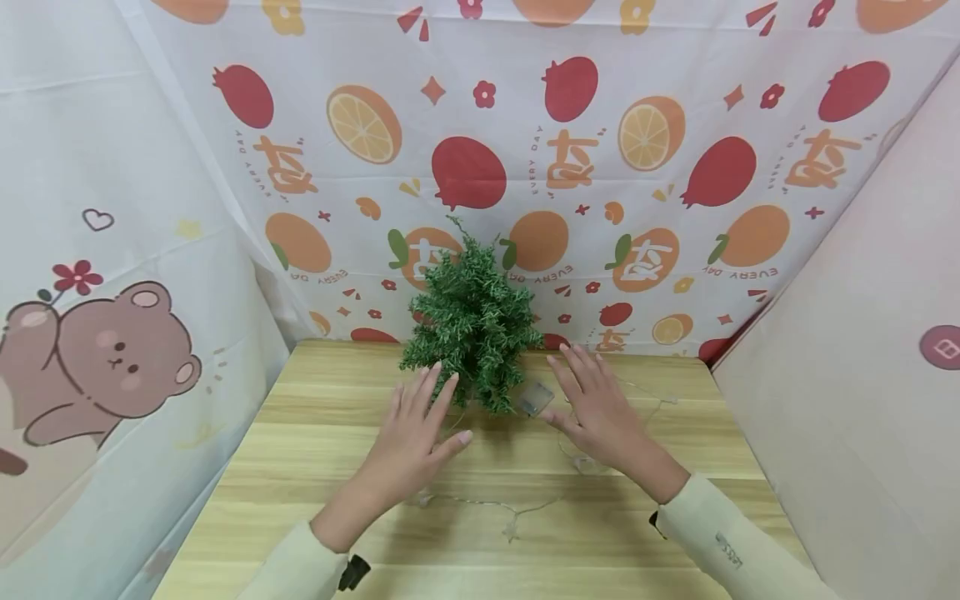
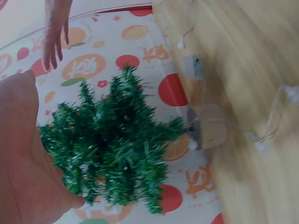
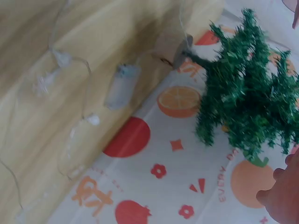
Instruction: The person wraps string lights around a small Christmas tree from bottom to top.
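A small green artificial Christmas tree (image 1: 476,321) stands upright at the back of the table; its pale round base (image 2: 212,126) shows in the left wrist view. My left hand (image 1: 412,433) is at the tree's left side, fingers spread and fairly straight; whether it touches the branches I cannot tell. To the right, my right hand (image 1: 596,412) reaches forward with extended fingers and holds nothing. Near its thumb lies a clear battery box (image 1: 536,398). A thin string of lights (image 1: 512,510) with star-shaped pieces trails from the box area over the table around the tree.
The wood-grain table (image 1: 315,467) ends at a fruit-print cloth (image 1: 465,108) hanging close behind the tree. White cloths flank both sides, the left one (image 1: 112,367) printed with a bear. More of the light string (image 3: 91,119) lies right of the battery box.
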`<state>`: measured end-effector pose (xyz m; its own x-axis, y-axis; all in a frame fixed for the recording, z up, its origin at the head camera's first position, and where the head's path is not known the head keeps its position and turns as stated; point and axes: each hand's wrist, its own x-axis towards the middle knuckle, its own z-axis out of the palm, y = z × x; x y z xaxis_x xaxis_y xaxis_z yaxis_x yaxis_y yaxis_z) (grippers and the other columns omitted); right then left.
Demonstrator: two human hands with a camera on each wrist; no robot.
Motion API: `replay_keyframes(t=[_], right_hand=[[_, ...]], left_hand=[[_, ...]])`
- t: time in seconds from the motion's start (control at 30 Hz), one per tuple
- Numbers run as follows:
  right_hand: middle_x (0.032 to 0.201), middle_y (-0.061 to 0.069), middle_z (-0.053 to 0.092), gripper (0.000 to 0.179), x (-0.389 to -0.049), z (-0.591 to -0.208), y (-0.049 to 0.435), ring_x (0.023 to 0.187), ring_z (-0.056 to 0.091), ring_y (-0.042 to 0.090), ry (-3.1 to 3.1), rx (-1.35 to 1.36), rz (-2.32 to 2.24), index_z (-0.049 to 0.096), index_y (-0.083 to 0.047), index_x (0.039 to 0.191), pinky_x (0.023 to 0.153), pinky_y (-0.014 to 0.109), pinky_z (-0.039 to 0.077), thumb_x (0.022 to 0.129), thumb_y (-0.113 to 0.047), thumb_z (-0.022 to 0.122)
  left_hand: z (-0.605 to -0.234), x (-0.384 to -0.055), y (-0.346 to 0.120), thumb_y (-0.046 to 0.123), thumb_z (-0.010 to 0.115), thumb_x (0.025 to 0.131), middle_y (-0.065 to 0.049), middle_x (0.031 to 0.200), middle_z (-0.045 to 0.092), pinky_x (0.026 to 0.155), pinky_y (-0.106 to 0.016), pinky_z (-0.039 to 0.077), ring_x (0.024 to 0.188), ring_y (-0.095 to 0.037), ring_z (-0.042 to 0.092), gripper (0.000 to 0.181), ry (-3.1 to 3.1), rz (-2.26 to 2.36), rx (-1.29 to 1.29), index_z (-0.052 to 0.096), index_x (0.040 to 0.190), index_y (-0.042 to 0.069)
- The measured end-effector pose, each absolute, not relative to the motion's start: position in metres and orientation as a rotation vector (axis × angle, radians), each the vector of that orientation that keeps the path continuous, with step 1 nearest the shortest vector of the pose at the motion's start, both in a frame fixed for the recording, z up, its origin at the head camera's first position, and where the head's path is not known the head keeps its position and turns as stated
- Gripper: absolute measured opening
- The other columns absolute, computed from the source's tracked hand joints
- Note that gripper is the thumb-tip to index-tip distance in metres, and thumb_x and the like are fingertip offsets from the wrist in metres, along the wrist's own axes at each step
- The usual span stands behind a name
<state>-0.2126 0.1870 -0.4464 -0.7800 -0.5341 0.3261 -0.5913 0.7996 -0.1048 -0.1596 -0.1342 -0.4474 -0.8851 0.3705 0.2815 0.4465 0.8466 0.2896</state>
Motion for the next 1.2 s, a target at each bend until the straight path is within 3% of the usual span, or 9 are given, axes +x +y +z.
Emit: replay_keyframes(t=[0.37,0.67,0.9,1.2], right_hand=[[0.168,0.014,0.015,0.080,-0.203,-0.473,0.178,0.156,0.012,0.033,-2.747,0.859,0.331,0.017,-0.015,0.163,0.123,0.059,0.013,0.102,-0.063,0.037],[0.165,0.013,0.024,0.079,-0.193,-0.498,0.170,0.152,0.023,0.037,-2.708,0.834,0.430,0.024,-0.015,0.161,0.118,0.062,0.023,0.099,-0.054,0.056],[0.164,0.015,0.025,0.080,-0.181,-0.523,0.166,0.150,0.027,0.039,-2.745,0.807,0.484,0.019,-0.015,0.162,0.115,0.063,0.029,0.101,-0.055,0.052],[0.163,0.011,0.031,0.077,-0.167,-0.559,0.164,0.148,0.031,0.036,-2.869,0.801,0.563,0.023,-0.016,0.162,0.115,0.061,0.030,0.102,-0.060,0.045]], left_hand=[[-0.483,-0.143,-0.127,0.054,0.056,0.099,-0.015,0.169,0.009,0.121,-0.064,0.006,0.155,-0.038,0.009,0.084,-2.819,-0.616,-0.583,0.020,0.162,0.012],[-0.513,-0.141,-0.119,0.054,0.059,0.097,-0.017,0.168,0.014,0.121,-0.064,0.010,0.153,-0.041,0.018,0.085,-2.852,-0.680,-0.534,0.023,0.161,0.010],[-0.537,-0.143,-0.113,0.052,0.062,0.096,-0.017,0.167,0.016,0.122,-0.061,0.010,0.153,-0.040,0.018,0.086,-2.900,-0.765,-0.539,0.024,0.160,0.009],[-0.566,-0.145,-0.103,0.055,0.062,0.095,-0.018,0.163,0.028,0.114,-0.069,0.024,0.148,-0.042,0.029,0.086,-2.936,-0.811,-0.524,0.025,0.160,0.013]])
